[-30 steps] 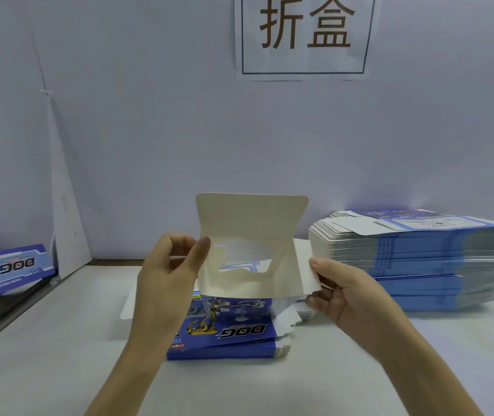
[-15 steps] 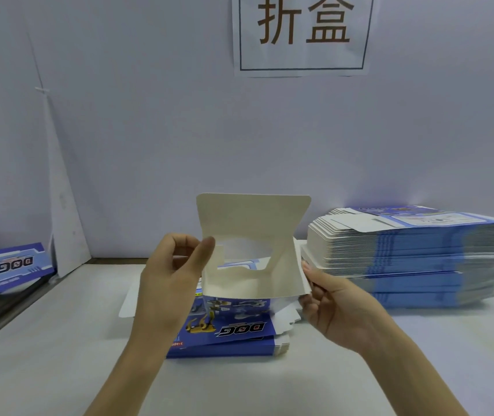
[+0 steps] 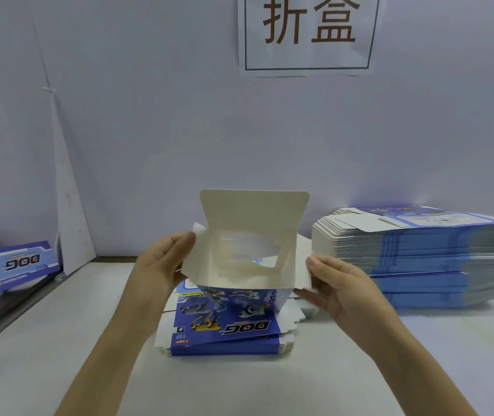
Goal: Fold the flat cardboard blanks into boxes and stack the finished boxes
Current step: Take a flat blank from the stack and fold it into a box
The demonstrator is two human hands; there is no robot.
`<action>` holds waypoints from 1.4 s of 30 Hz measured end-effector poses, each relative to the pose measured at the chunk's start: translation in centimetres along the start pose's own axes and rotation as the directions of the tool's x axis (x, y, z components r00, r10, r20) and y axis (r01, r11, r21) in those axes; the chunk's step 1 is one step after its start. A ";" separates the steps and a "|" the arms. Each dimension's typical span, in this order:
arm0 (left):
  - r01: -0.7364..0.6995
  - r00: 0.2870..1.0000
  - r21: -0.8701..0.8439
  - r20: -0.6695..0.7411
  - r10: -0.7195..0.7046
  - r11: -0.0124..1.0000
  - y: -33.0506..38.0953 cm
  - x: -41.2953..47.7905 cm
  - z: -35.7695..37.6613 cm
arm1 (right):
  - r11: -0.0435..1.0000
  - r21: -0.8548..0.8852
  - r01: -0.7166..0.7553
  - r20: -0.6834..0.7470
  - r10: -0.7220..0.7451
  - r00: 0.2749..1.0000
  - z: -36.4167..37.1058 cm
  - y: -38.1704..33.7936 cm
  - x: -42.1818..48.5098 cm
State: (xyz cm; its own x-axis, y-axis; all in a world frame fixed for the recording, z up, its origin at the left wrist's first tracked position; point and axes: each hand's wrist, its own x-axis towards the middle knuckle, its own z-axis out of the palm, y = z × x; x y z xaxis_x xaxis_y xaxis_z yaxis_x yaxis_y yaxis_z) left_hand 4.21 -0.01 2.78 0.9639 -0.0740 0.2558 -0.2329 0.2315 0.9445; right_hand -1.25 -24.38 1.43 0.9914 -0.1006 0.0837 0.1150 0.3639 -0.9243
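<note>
Head-worn view looks forward and down, close over table (image 3: 59, 340) toward wall (image 3: 149, 130).

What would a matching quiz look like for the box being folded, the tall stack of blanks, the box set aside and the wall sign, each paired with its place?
Things:
1 half-folded box
2 tall stack of flat blanks
3 set-aside box
4 paper sign

Places:
A on the back wall
B far right
C far left
D gripped between left hand and right hand

Pairs: 1-D, 2-B, 3-C, 4-A
</note>
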 end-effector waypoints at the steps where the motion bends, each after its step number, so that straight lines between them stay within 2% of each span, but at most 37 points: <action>1: 0.058 0.998 -0.079 0.012 -0.057 0.995 -0.2 0.2 -0.5 | 0.999 0.013 -0.030 0.031 0.030 0.999 0.1 0.1 0.0; 3: 0.205 0.978 -0.226 0.090 -0.189 0.952 -0.9 0.3 -0.9 | 0.998 -0.014 -0.062 0.063 0.063 0.996 0.3 0.4 0.0; 5: 0.287 0.956 -0.280 0.145 -0.255 0.916 -1.5 0.0 -0.5 | 0.997 -0.012 -0.078 0.013 0.078 0.997 0.4 0.9 0.2; 9: 0.192 0.981 -0.198 0.052 -0.185 0.961 -1.4 0.3 0.2 | 0.997 0.056 -0.056 -0.127 0.062 0.990 0.4 1.2 0.5; 11: 0.169 0.981 -0.240 0.132 -0.140 0.956 -0.7 0.3 -0.1 | 0.993 0.101 -0.055 -0.145 0.069 0.987 0.4 1.1 0.7; 13: 0.197 0.976 -0.311 0.155 -0.155 0.930 -0.5 0.1 0.0 | 0.985 0.145 -0.091 -0.122 0.109 0.987 0.5 1.1 0.8; 16: 0.212 0.976 -0.218 0.003 -0.217 0.953 -1.6 0.0 0.6 | 0.975 0.167 -0.145 -0.096 0.163 0.982 0.8 1.8 0.9; 18: 0.243 0.966 -0.244 -0.023 -0.256 0.939 -1.9 0.0 0.8 | 0.974 0.176 -0.145 -0.111 0.167 0.980 0.9 2.1 1.0; 21: 0.333 0.943 -0.417 0.135 -0.305 0.846 -1.4 -0.2 0.7 | 0.963 0.238 -0.130 -0.079 0.153 0.985 0.6 1.5 0.9; 23: 0.380 0.924 -0.433 0.220 -0.313 0.817 -1.2 -0.4 0.8 | 0.950 0.284 -0.132 -0.046 0.151 0.987 0.4 1.0 0.8; 26: 0.424 0.903 -0.414 0.261 -0.341 0.806 -1.4 -0.8 1.6 | 0.944 0.301 -0.137 -0.089 0.170 0.981 0.3 0.7 0.6; 28: 0.399 0.916 -0.432 0.223 -0.333 0.809 -1.3 -1.0 2.3 | 0.941 0.317 -0.122 -0.120 0.167 0.979 0.3 0.5 0.5; 31: 0.226 0.974 -0.427 0.099 -0.203 0.876 -0.8 -1.0 2.4 | 0.935 0.340 -0.097 -0.127 0.148 0.981 0.5 0.0 0.2; 33: 0.036 0.997 -0.302 0.075 -0.014 0.953 -0.3 -1.0 2.1 | 0.904 0.415 -0.100 -0.072 0.143 0.987 0.9 -0.5 -0.1; 35: -0.166 0.975 0.007 0.149 0.164 0.986 0.0 -1.4 2.1 | 0.850 0.510 -0.130 0.015 0.143 0.990 1.4 -1.0 -0.4; 36: -0.212 0.963 0.150 0.200 0.180 0.966 0.0 -1.7 2.3 | 0.829 0.537 -0.156 0.064 0.144 0.987 1.7 -1.1 -0.6; 38: -0.206 0.962 0.347 0.243 0.124 0.915 -0.4 -2.4 3.2 | 0.833 0.515 -0.201 0.156 0.139 0.978 2.3 -1.1 -1.1; 40: -0.220 0.973 0.582 0.186 0.135 0.783 -1.2 -2.8 4.2 | 0.895 0.391 -0.215 0.227 0.132 0.965 2.3 -0.9 -1.5; 42: -0.214 0.975 0.715 0.118 0.187 0.666 -1.9 -3.0 4.8 | 0.961 0.189 -0.201 0.236 0.154 0.959 2.0 -1.1 -1.8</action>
State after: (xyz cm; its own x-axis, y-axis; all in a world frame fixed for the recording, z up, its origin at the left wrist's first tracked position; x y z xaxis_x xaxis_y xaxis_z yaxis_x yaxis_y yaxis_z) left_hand 1.17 -4.85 1.25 0.8814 -0.1432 0.4501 -0.4534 -0.5237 0.7213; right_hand -3.02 -22.75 3.05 0.9837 0.1780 0.0257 -0.0767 0.5447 -0.8351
